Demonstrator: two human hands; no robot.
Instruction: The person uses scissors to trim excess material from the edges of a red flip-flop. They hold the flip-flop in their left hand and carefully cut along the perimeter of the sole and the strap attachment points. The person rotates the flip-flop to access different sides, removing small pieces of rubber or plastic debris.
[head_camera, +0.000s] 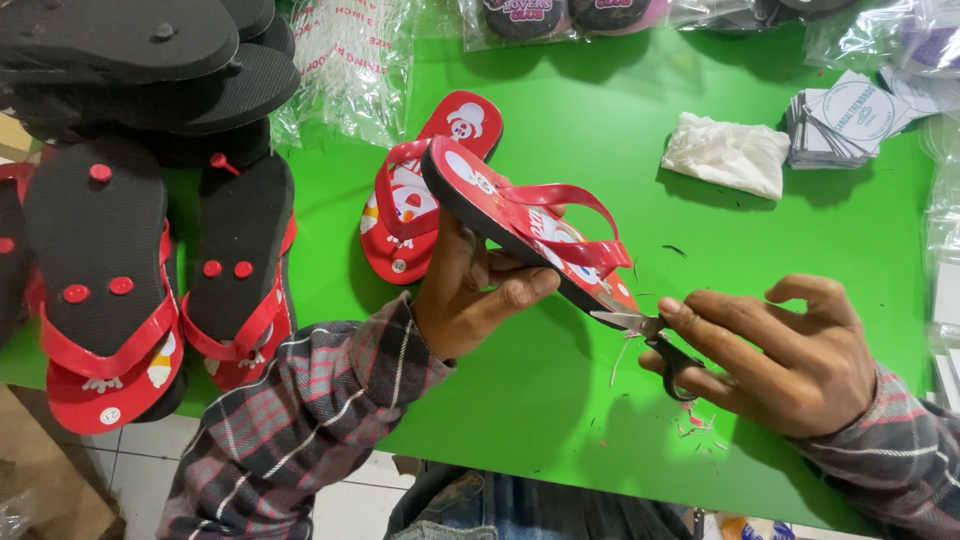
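My left hand (470, 290) grips a red flip-flop (520, 215) with a black sole edge and red strap, holding it tilted above the green table (600, 120). My right hand (790, 355) holds small black-handled scissors (650, 335), whose blades touch the heel edge of the held flip-flop. A second red flip-flop (420, 195) with a cartoon print lies flat on the table behind the held one. Thin red trimmings (700, 420) lie on the table under my right hand.
Red and black flip-flops (100, 280) lie sole-up in stacks at the left. A crumpled white cloth (725, 155) and a stack of white printed cards (850, 120) sit at the back right. Clear plastic bags (350, 60) line the far edge.
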